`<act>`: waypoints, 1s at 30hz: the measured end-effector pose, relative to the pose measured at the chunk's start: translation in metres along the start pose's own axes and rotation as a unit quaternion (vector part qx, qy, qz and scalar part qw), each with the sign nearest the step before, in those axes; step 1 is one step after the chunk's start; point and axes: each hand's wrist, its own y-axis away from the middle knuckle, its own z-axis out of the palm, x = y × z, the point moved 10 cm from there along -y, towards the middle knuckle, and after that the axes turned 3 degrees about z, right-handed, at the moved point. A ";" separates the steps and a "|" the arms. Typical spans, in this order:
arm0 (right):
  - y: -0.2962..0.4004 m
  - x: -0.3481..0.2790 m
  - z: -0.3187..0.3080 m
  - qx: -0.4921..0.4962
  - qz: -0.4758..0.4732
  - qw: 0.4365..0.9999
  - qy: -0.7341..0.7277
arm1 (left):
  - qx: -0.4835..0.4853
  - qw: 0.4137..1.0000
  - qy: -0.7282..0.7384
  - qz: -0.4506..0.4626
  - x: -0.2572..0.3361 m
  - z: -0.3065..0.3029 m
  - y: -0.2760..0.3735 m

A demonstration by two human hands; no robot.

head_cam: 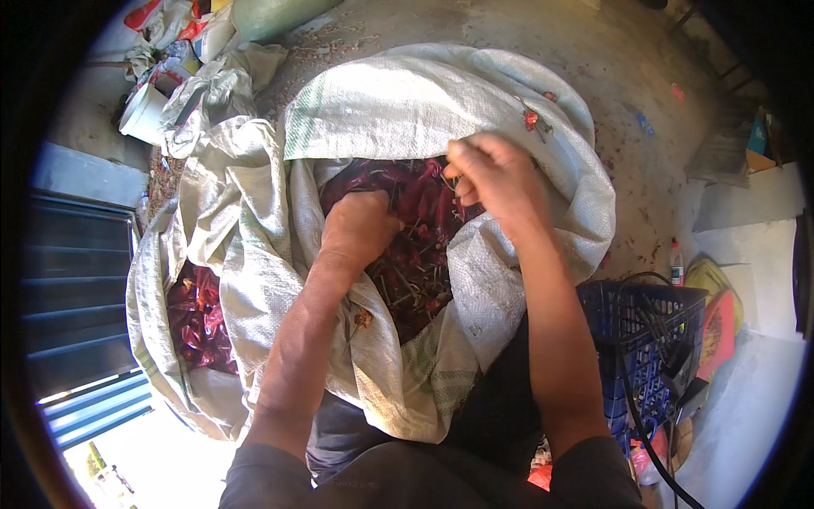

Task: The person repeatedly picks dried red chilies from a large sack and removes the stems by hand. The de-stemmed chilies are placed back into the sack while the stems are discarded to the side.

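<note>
A white woven sack [407, 95] with its rim rolled outward stands open before me. Dark red dried chili peppers [420, 197] fill its mouth, and loose stems [407, 286] lie thickly on the near side. My left hand [359, 229] reaches into the mouth over the peppers, back upward; its fingertips are hidden. Above the far right part of the opening is my right hand [493, 175], fingers curled towards the thumb. A thin stem shows by those fingers, but whether they grip it is unclear. A bit of torn pepper with a stem [530, 121] rests on the sack's rim.
Left of it stands a second woven sack [254, 216] holding glossy red peppers [197, 321]. A blue plastic crate [642, 318] with a dark cable is at the right, near a bottle [676, 264]. A white bucket [144, 114] lies tilted at the upper left. Debris litters the concrete floor [636, 153].
</note>
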 end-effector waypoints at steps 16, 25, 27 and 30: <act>0.010 -0.011 0.051 -0.050 -0.181 0.951 0.247 | 0.129 0.939 0.283 0.147 0.028 -0.053 0.017; 0.014 -0.019 0.057 -0.046 -0.203 0.915 0.345 | 0.092 0.914 0.388 0.082 0.016 -0.038 0.012; 0.013 -0.019 0.056 -0.033 -0.236 0.911 0.336 | 0.086 0.927 0.355 0.088 0.024 -0.043 0.015; 0.019 -0.027 0.058 -0.026 -0.310 0.888 0.338 | 0.080 0.919 0.374 0.094 0.026 -0.042 0.014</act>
